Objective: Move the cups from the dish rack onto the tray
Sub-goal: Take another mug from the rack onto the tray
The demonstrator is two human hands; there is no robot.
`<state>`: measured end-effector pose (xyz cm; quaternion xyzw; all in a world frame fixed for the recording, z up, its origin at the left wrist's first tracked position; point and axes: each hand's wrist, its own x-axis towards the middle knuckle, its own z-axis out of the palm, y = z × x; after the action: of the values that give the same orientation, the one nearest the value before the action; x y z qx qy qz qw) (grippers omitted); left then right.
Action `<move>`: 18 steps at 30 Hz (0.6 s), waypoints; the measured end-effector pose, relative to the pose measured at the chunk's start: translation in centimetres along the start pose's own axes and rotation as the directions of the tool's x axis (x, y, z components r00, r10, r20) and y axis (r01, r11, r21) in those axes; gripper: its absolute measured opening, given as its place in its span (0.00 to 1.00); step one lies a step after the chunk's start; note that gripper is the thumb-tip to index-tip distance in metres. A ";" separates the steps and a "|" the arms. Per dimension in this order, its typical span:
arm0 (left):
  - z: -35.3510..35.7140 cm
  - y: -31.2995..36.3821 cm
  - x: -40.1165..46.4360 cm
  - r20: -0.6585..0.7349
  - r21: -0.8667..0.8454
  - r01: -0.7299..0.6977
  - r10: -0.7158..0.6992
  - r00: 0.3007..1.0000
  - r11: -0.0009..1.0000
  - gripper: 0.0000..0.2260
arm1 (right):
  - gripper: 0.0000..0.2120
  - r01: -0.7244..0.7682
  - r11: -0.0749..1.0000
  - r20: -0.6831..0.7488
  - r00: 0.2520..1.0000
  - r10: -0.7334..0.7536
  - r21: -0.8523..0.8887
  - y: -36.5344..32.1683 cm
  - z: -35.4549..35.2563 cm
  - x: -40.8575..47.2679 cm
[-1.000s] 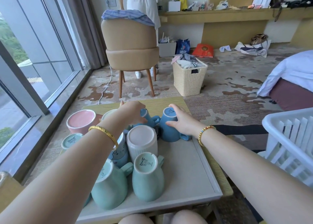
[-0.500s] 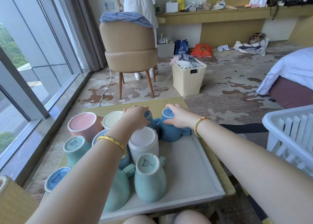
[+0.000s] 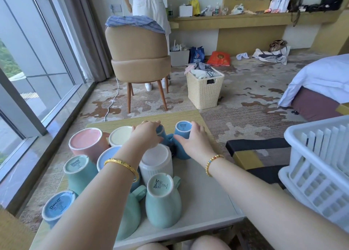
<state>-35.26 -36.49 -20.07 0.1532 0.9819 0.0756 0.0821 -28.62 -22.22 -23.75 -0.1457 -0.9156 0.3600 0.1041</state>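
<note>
A grey tray (image 3: 204,191) on a low wooden table holds several cups, all upside down. At the tray's far end stand two blue cups side by side. My left hand (image 3: 148,134) curls over the left blue cup (image 3: 160,131), hiding most of it. My right hand (image 3: 195,143) grips the side of the right blue cup (image 3: 182,129). Nearer to me are a white ribbed cup (image 3: 156,160), a teal cup (image 3: 162,199), a pink cup (image 3: 86,143) and a cream cup (image 3: 119,135). The white dish rack (image 3: 317,166) at the right shows no cups.
A tan chair (image 3: 138,51) and a wicker basket (image 3: 204,88) stand beyond the table on the carpet. A window wall runs along the left, a bed (image 3: 321,79) is at the right. A person stands behind the chair. The tray's right half is bare.
Both hands have stayed on the two blue cups at the tray's far end. The view has shifted slightly, bringing more cups at the left into sight.
</note>
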 end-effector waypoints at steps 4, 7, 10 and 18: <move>0.0 0.0 0.0 -0.002 -0.001 0.008 -0.008 1.000 1.000 0.30 | 0.28 -0.052 0.998 -0.083 0.995 0.055 0.044 -0.8 0.5 0.2; 0.1 0.0 0.0 -0.006 -0.009 0.002 -0.002 1.000 1.000 0.30 | 0.23 -0.023 0.998 -0.082 0.996 0.027 0.057 -0.6 0.3 0.6; 0.1 -0.1 0.1 -0.013 -0.007 -0.003 0.003 1.000 1.000 0.30 | 0.24 0.036 0.998 0.002 0.999 -0.036 0.046 0.0 -0.5 1.0; 0.3 -0.1 0.3 -0.019 0.002 -0.002 0.002 1.000 1.000 0.30 | 0.23 0.069 0.989 0.228 0.969 -0.097 0.128 0.8 -2.1 2.1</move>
<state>-35.46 -36.42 -20.42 0.1534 0.9825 0.0763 0.0725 -29.82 -19.68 -22.62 -0.0571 -0.9037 0.4238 0.0191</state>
